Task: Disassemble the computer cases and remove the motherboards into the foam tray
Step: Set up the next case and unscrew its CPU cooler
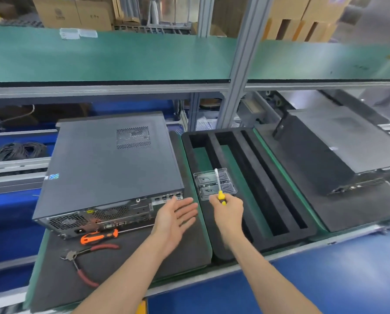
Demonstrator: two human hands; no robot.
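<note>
Head view shows a long green shelf (121, 57) running across the top, with brown cardboard boxes (74, 12) behind it; below it lies a flat dark grey computer case (108, 168), still closed, on a dark grey foam mat (126, 257); the back of the case, with its fans and plugs, faces the person; a second dark grey computer case (339, 143) sits well apart on the right, on another dark mat (357, 211); between the two cases lies a black foam tray (268, 189) with long slots, and no board shows in the slots.

A clear plastic parts box (214, 184) rests on the left part of the tray; red-handled pliers (85, 261) lie on the mat in front of the left case; an orange and black tool (99, 237) lies just beside the back edge of that case.

The left hand (174, 219) is spread flat with straight fingers and holds nothing; it hovers near the back right corner of the left case; the right hand (228, 211) grips the handle of a small yellow and black screwdriver (220, 189); its white shaft points up over the clear box.
</note>
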